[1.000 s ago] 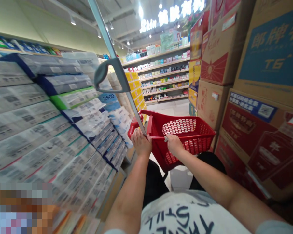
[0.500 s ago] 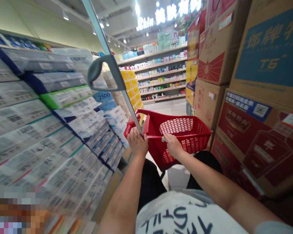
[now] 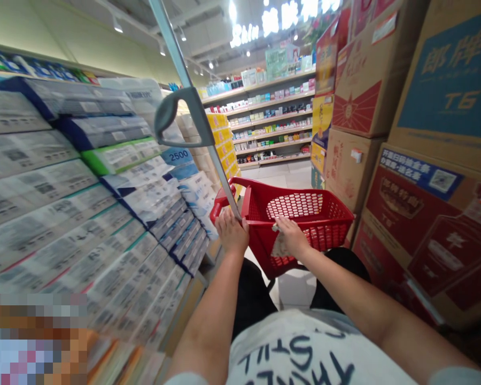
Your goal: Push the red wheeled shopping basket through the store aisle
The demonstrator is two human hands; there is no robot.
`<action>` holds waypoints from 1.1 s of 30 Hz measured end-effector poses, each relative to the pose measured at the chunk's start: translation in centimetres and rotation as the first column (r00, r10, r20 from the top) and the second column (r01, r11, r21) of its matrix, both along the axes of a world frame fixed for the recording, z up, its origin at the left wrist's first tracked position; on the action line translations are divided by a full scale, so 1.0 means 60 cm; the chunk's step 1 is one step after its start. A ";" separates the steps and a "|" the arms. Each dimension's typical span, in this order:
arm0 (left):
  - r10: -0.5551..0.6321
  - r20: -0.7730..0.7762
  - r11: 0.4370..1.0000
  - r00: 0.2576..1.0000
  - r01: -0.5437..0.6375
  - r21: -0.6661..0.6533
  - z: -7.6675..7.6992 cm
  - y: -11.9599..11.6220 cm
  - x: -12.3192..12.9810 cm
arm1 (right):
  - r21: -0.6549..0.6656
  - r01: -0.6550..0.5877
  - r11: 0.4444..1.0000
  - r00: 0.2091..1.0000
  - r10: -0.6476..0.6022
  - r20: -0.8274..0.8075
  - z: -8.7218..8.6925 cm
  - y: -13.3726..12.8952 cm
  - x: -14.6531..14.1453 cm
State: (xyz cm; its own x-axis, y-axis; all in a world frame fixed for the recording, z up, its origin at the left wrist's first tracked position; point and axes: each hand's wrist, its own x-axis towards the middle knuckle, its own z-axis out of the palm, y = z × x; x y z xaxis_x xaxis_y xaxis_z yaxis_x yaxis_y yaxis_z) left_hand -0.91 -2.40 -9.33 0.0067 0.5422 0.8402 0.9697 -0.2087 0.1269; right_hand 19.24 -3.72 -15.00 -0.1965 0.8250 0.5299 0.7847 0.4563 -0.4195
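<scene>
Left hand (image 3: 231,232), beside grey metal pole (image 3: 174,53), closed on red plastic basket rim (image 3: 260,225) | right hand (image 3: 292,237) likewise

The left hand (image 3: 231,232) grips the near rim of a red plastic shopping basket (image 3: 264,192), at the foot of its metal pull handle (image 3: 192,107). The right hand (image 3: 292,238) rests on that rim, above a small pale item (image 3: 279,247) inside. Wrapped tissue packs (image 3: 60,176) stack up at the left of the frame, printed cardboard cartons (image 3: 433,240) at the right.
</scene>
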 end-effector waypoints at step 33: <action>-0.014 0.017 1.000 1.000 0.014 -0.026 -0.001 -0.010 0.004 | -0.285 -0.288 0.914 0.905 0.357 0.230 -0.042 -0.019 -0.062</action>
State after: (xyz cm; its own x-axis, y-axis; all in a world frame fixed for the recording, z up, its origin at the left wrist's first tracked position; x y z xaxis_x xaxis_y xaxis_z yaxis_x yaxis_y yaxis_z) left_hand -0.68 -2.99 -9.40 0.0008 0.5643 0.8256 0.9645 -0.2186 0.1485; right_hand 15.49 -4.88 -17.51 -0.5812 0.7855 0.2128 0.7096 0.6171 -0.3400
